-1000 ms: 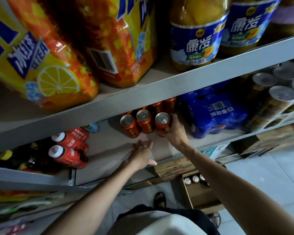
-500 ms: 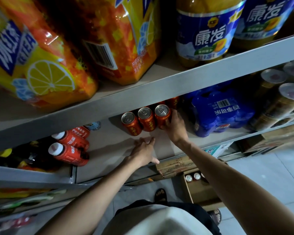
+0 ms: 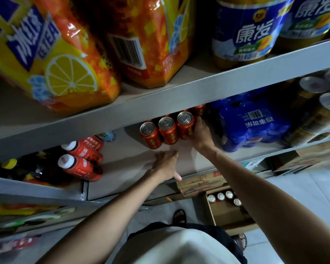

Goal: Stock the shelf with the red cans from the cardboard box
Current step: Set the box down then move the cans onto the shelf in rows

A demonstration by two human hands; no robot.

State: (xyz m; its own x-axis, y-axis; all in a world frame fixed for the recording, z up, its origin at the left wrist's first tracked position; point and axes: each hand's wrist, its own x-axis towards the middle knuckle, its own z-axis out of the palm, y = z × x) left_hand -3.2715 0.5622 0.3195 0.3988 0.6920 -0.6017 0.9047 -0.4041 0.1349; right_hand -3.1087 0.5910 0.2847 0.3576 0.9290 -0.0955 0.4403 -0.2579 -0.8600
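Observation:
Three red cans with silver tops stand in a row on the middle shelf (image 3: pixel 126 164), with more red cans behind them in shadow. My right hand (image 3: pixel 199 133) is wrapped around the rightmost red can (image 3: pixel 185 123). The middle can (image 3: pixel 167 129) and the left can (image 3: pixel 150 134) stand free beside it. My left hand (image 3: pixel 165 164) lies flat on the shelf board just in front of the cans, fingers apart, holding nothing. Below on the floor is the open cardboard box (image 3: pixel 223 214) with several silver can tops (image 3: pixel 225 197) showing along its far side.
Red bottles with white caps (image 3: pixel 80 162) lie on the shelf to the left. A blue shrink-wrapped pack (image 3: pixel 253 126) sits right of the cans, tall tins (image 3: pixel 316 115) beyond it. The upper shelf holds orange iced-tea packs (image 3: pixel 65 54) and large bottles (image 3: pixel 244 31). My sandalled feet are on the tiled floor.
My right hand has pushed the rightmost can further back on the shelf, in line with the other two. My left hand stays flat on the board.

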